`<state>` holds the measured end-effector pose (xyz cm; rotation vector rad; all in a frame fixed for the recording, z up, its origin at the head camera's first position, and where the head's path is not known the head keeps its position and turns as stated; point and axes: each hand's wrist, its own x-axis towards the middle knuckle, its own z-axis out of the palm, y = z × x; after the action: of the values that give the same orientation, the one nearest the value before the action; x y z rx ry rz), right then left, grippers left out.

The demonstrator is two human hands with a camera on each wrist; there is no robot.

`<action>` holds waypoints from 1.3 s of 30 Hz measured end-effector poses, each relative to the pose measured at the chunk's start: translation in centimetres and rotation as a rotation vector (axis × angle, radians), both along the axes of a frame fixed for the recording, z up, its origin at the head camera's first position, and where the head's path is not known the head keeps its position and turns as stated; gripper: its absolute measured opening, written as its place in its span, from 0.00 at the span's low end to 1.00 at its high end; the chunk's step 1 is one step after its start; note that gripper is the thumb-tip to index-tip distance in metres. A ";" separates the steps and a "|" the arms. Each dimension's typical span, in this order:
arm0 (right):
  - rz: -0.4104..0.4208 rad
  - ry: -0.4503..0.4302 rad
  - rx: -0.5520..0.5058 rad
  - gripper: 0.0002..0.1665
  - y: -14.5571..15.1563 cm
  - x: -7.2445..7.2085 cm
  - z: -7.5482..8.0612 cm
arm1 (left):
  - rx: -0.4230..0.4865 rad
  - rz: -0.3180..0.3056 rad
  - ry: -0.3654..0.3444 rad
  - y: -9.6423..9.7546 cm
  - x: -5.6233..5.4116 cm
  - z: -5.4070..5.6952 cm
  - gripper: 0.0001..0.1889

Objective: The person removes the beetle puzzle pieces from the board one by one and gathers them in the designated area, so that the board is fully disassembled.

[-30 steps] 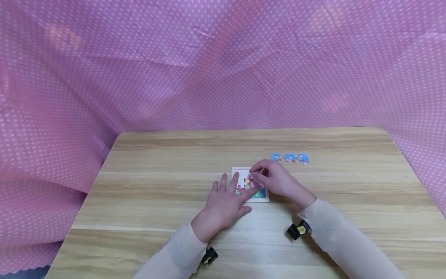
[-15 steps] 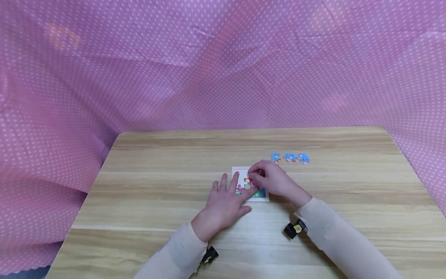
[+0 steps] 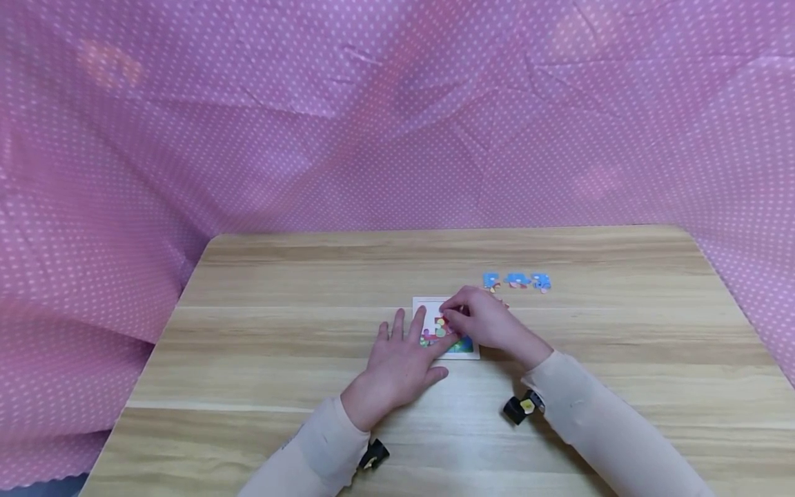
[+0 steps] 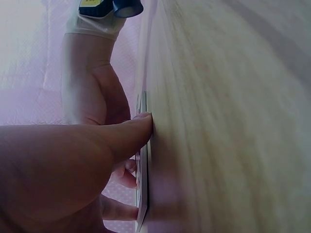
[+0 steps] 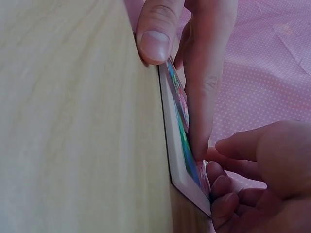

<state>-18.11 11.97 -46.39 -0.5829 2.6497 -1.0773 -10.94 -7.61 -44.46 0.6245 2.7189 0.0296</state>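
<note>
A small jigsaw tray with a white frame lies on the table, partly filled with colourful pieces along its near and middle parts. My left hand rests on its left and near side, fingers straight and spread. Over the tray's right part, my right hand pinches a small puzzle piece between thumb and index finger; the fingers mostly hide it. In the right wrist view, the curled right fingers are at the tray's edge. The left thumb is beside the tray in the left wrist view.
Beyond the right hand lie three blue puzzle pieces in a row: left, middle and right. A reddish bit peeks out behind the right hand. Pink dotted cloth hangs behind the wooden table.
My right hand has shifted slightly left over the tray, its fingertips still together, and the reddish bit behind it has come into view. The left hand has stayed in place.
</note>
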 end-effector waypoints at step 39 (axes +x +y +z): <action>-0.048 -0.198 -0.114 0.09 -0.1 0.1 0.6 | 0.000 0.012 -0.062 0.2 -0.2 0.3 0.31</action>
<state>-18.03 11.86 -45.75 -0.4123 2.4563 -1.2379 -11.13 -7.42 -44.12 0.5972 2.6625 0.0509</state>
